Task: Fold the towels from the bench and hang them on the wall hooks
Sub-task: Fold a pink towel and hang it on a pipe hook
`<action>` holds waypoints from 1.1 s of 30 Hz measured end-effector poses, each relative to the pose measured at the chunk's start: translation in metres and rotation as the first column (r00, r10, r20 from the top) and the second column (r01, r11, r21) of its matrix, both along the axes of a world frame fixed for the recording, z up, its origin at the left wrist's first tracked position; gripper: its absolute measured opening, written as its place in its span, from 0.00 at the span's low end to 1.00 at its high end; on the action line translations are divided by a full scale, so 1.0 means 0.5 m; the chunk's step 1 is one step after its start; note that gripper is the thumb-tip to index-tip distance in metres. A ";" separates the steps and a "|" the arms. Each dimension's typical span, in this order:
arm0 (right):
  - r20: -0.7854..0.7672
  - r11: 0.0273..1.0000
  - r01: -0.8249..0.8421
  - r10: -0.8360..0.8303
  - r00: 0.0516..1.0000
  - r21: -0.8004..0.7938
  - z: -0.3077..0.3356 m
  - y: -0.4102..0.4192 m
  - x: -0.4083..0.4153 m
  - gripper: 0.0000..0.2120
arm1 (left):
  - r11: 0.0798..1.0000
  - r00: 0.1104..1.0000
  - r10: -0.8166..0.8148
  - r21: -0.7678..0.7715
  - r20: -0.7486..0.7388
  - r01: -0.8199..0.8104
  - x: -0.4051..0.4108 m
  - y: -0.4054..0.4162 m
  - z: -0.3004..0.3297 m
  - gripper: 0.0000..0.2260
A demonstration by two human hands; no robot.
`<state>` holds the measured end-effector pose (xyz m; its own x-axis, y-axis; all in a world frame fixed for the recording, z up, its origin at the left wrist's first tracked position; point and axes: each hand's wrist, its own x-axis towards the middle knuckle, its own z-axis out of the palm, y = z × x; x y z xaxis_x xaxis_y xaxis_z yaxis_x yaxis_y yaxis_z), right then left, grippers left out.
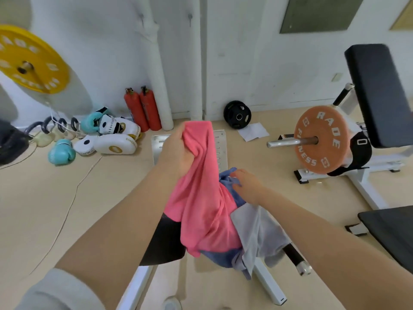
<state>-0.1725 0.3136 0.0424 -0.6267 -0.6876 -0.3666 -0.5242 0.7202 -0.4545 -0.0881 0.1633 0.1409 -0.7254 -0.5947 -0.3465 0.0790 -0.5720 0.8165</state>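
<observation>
Three soft, crumpled towels lie heaped on the black padded bench (pixel 164 240): one pink, one blue, one grey. The left hand (pixel 178 151) clutches a bunched corner of the pink towel (pixel 201 198), lifting it so the cloth hangs in long folds. At four o'clock from it, the right hand (pixel 247 186) rests on the blue towel (pixel 228 175), fingers curled into the fabric. The grey towel (pixel 259 236) drapes at the heap's five o'clock edge. Two small metal wall hooks (pixel 190 17) sit at twelve o'clock; two red cylindrical fire extinguishers (pixel 143 108) stand at ten o'clock.
</observation>
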 end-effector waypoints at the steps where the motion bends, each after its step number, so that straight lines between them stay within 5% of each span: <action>1: -0.005 0.997 0.025 -0.025 1.000 -0.075 0.014 0.006 -0.004 0.12 | 0.998 0.995 -0.012 0.062 -0.101 0.019 -0.008 0.007 0.013 0.12; 3: 0.020 0.981 0.095 -0.093 0.995 -0.170 0.046 0.024 -0.008 0.20 | 0.989 0.987 -0.149 -0.024 -0.055 0.148 -0.017 0.033 0.027 0.13; 4: 0.030 0.970 0.127 -0.124 0.992 -0.207 0.056 0.035 -0.011 0.21 | 0.949 0.973 -0.217 -0.217 0.075 0.229 -0.015 0.053 0.023 0.13; 7: 0.072 0.913 0.188 -0.174 0.982 -0.361 0.076 0.064 -0.014 0.23 | 0.658 0.866 -0.320 -0.567 0.385 0.496 0.007 0.109 -0.016 0.08; 13: 0.028 0.904 -0.135 0.160 0.987 -0.406 0.089 0.113 0.015 0.26 | 0.571 0.781 -0.540 -0.544 0.314 0.614 0.054 0.167 -0.050 0.04; 19: 0.216 0.897 0.067 0.033 0.976 -0.436 0.107 0.116 0.064 0.09 | 0.498 0.743 -0.519 -0.558 0.422 0.664 0.097 0.141 -0.030 0.05; 24: 0.477 0.659 0.487 -0.215 0.852 -0.573 0.127 0.106 0.101 0.10 | 0.424 0.699 -0.331 -0.562 0.634 0.710 0.168 0.113 -0.066 0.06; 28: 0.733 0.356 0.769 -0.261 0.628 -0.532 0.164 0.082 0.145 0.12 | 0.291 0.606 -0.167 -0.549 0.778 0.784 0.237 0.072 -0.096 0.14; 29: 0.788 0.306 0.823 -0.263 0.556 -0.479 0.173 0.077 0.153 0.11 | 0.312 0.585 -0.144 -0.525 0.798 0.792 0.257 0.056 -0.107 0.12; 31: 0.848 0.269 0.870 -0.236 0.475 -0.412 0.184 0.074 0.170 0.10 | 0.495 0.644 -0.141 -0.511 0.752 0.703 0.291 0.031 -0.116 0.10; 33: 0.801 0.315 0.824 -0.240 0.548 -0.470 0.182 0.072 0.197 0.09 | 0.719 0.771 -0.028 -0.523 0.636 0.457 0.313 0.015 -0.112 0.12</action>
